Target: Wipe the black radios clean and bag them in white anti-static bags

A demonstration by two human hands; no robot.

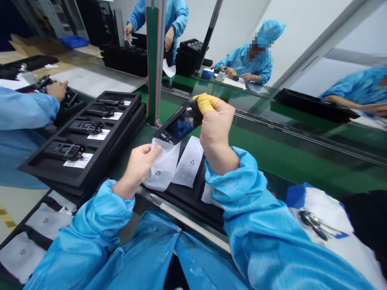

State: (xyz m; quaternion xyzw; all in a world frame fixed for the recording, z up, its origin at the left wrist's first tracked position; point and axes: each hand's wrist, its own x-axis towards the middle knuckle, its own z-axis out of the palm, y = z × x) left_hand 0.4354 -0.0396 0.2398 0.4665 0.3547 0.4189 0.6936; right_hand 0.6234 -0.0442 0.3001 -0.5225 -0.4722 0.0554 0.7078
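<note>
My right hand, with yellow finger cots on some fingers, grips the upper end of a black handheld device that has a screen and keys. The device is tilted, its keypad end at the mouth of a white translucent pouch. Thumb and fingers of my left hand pinch the pouch near its opening. A recycling mark is printed on the pouch. Just right of it, a second white pouch lies on a black foam tray in front of me.
Stacked black trays holding several devices with labels stand at left. More pouches lie lower left. A metal post rises beside the green conveyor. A computer mouse rests at right. Co-workers sit or stand across and at left.
</note>
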